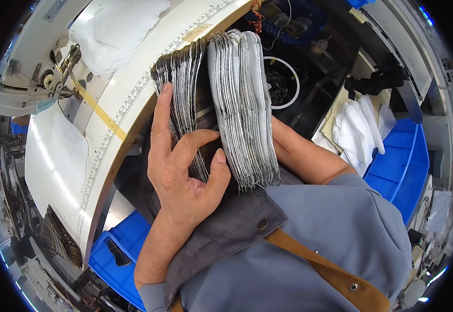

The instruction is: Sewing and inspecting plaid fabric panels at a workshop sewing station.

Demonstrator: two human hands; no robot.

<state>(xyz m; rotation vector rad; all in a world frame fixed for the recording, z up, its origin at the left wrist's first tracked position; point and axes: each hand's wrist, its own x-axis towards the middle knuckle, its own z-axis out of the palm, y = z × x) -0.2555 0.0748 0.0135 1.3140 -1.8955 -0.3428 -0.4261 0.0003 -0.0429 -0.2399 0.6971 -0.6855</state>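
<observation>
A thick bundle of layered pale fabric pieces (242, 104) with frayed grey-white edges sits over my lap, beside a second, darker bundle with light edges (182, 67). My left hand (179, 174) is spread on the darker bundle: the index finger stretches along its left side, the middle finger bends toward the gap between bundles, and the thumb stands apart. My right forearm (309, 158) runs in behind the pale bundle, which hides that hand and its fingers. A grey apron (221, 239) with a button flap lies beneath.
At left, a white table (55, 156) with ruler edging carries a sewing machine (49, 83) and white sheets (112, 26). Blue bins stand at lower left (107, 262) and right (403, 161). White cloth (356, 130) lies at right; a white ring (294, 80) shows behind the bundles.
</observation>
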